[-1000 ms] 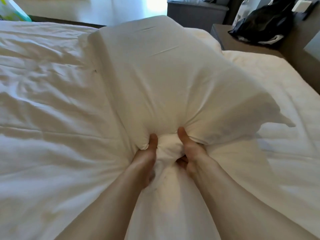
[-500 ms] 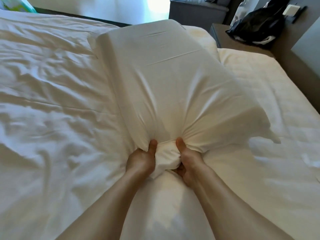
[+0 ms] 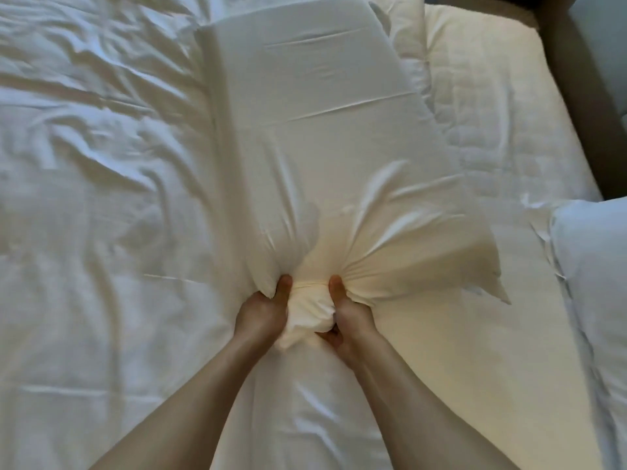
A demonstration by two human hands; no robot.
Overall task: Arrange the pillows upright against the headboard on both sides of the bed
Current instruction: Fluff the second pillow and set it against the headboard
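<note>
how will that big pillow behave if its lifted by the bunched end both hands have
The pillow will probably sag rather than stay stiff: its case gathers into deep folds where the left hand and right hand have their grip. The far end keeps a blocky, squared shape, so the filling looks fairly firm. Likely light enough to swing upright.

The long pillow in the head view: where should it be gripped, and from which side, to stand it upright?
Judging by its pose, the near short end. The long pillow lies lengthwise away from the person, and its slack case bunches there. Left hand and right hand already clutch that bunch, coming from the person's side.
</note>
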